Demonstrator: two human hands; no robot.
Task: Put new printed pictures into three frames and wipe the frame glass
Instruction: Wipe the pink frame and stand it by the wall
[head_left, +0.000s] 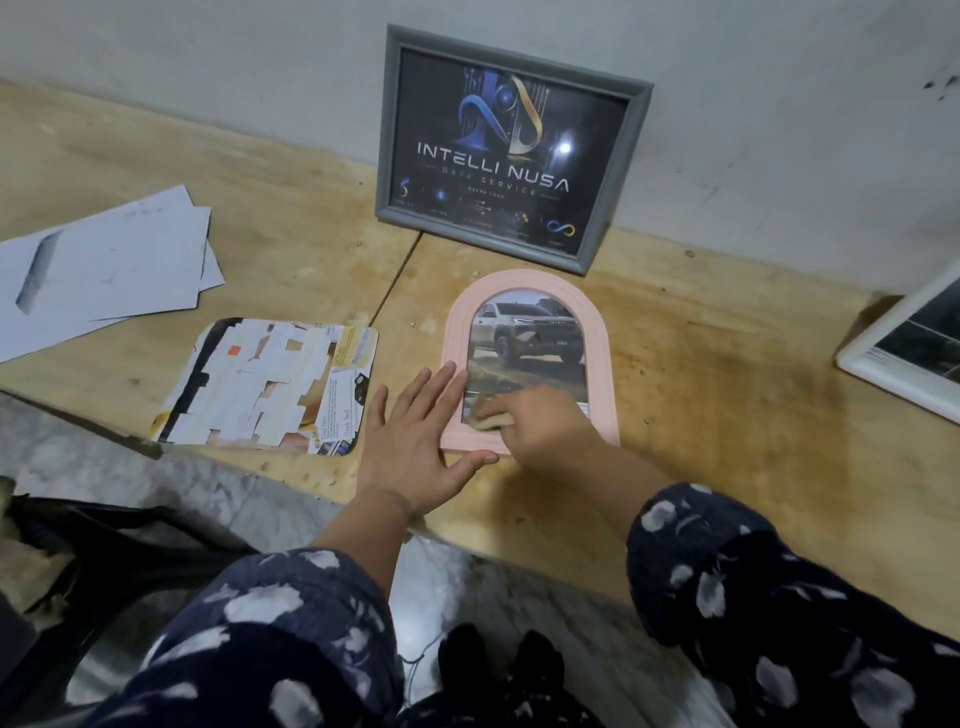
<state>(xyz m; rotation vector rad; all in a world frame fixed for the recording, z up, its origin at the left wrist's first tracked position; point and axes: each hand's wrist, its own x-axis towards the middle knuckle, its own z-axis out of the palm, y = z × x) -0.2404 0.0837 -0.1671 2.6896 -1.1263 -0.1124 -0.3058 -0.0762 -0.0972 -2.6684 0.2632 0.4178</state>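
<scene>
With the left hand (415, 447) spread flat, pinning the pink arched frame's (597, 332) lower-left edge to the worktop (727, 395), the right hand (540, 421) closed on a small cloth (491, 420) should probably sweep overlapping strokes up the glass, pressing lightly.

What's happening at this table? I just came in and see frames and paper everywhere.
A person is wiping the glass of a pink arched frame that lies flat on the wooden table and holds a picture of a car. The right hand presses a small cloth on the lower glass, while the left hand lies flat, steadying the frame's left edge. A grey frame leans against the wall, and a white frame sits at the right edge.
</scene>
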